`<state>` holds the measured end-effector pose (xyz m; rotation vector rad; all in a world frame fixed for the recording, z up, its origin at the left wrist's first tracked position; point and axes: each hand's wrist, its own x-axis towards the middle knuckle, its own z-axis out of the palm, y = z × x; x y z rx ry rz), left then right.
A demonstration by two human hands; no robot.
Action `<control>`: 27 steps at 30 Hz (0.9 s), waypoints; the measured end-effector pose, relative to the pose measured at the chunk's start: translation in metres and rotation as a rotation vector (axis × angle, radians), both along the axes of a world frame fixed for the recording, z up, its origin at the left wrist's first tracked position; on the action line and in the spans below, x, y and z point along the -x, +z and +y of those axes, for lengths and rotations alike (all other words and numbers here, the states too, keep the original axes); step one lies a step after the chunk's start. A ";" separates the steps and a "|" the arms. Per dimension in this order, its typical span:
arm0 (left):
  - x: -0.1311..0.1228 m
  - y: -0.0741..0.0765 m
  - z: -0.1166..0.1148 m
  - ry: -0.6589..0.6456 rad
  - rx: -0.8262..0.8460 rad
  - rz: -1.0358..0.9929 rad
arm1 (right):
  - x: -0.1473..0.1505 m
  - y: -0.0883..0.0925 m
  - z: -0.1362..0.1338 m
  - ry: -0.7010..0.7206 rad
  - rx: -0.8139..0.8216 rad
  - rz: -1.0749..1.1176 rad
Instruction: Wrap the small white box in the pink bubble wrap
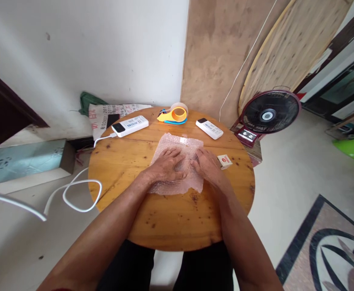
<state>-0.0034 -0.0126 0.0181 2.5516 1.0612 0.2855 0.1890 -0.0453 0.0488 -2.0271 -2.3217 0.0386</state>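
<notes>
A sheet of pink bubble wrap point(172, 142) lies in the middle of the round wooden table point(125, 161). My left hand point(167, 163) rests flat on it with fingers spread. My right hand point(205, 165) lies on its right part, fingers stretched out and touching the wrap. Both hands press down on the sheet; whatever may lie under it is hidden. A small white and red box point(224, 161) sits just right of my right hand.
At the table's far side lie a white power bank point(130, 125) with a white cable point(74, 190) hanging off the left edge, an orange tape dispenser point(173, 114) and a white remote point(209, 128). A black floor fan point(269, 113) stands to the right.
</notes>
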 end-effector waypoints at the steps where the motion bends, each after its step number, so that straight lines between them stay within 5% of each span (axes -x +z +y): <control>1: 0.000 0.000 0.000 0.002 -0.001 0.005 | 0.000 0.001 0.000 0.013 -0.025 0.015; 7: 0.001 0.002 0.000 -0.005 -0.012 0.041 | -0.008 0.005 -0.010 0.205 0.128 0.086; 13: 0.001 0.002 0.002 -0.002 -0.001 0.055 | -0.019 0.008 -0.011 0.200 0.264 0.041; 27: 0.003 0.001 0.004 -0.025 0.014 0.083 | -0.024 0.012 -0.009 0.217 0.303 0.068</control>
